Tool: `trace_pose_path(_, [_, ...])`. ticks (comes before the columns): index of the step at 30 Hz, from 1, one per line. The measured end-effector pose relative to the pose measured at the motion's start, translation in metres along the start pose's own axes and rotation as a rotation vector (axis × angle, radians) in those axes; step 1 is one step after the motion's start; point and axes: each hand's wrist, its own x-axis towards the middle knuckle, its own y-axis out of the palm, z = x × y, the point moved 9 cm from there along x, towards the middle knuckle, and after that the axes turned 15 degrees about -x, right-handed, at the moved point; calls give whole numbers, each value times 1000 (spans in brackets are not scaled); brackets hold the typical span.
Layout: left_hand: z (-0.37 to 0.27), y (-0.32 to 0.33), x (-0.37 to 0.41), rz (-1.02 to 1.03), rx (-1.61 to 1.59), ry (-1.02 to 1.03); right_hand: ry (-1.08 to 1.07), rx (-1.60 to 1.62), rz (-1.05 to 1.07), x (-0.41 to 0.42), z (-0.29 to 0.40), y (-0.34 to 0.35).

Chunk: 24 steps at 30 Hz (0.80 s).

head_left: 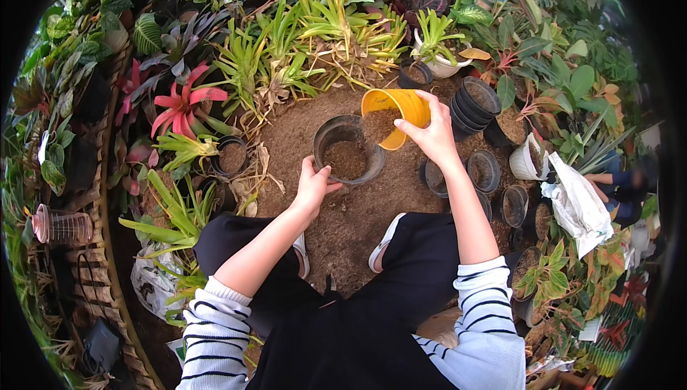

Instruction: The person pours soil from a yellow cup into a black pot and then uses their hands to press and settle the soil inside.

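My left hand (315, 186) grips the lower left rim of a black plastic plant pot (377, 163), which has brown soil (345, 159) inside. Tipped towards that pot, a yellow plastic pot (416, 113) is in my right hand (432, 127), fingers behind it and thumb at its mouth. Loose soil (379, 123) lies at the yellow pot's lower lip, over the black pot's right rim. Beneath both pots spreads a mound of brown soil (290, 127).
Stacked black pots (473, 105) and several single pots (483, 171) stand at right, near a white plastic bag (582, 202). Yellow-green bromeliads (338, 22) line the far edge; a red bromeliad (185, 103) grows at left. A person (625, 186) is at far right.
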Motion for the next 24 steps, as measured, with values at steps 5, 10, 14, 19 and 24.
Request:
trace_pose_path(5, [-1, 2, -2, 1, -11, -3, -16, -11, -2, 0, -2, 1])
trace_pose_path(10, [-2, 3, -3, 1, 1, -5, 1, 35, 24, 0, -2, 2])
trace_pose_path(14, [-1, 3, -2, 5, 17, -7, -1, 60, 25, 1, -2, 2])
trace_pose_path(19, [2, 2, -1, 11, 40, -23, -37, 42, -12, -1, 6, -1])
trace_pose_path(24, [2, 8, -5, 14, 38, -34, -63, 25, -26, -1, 9, 2])
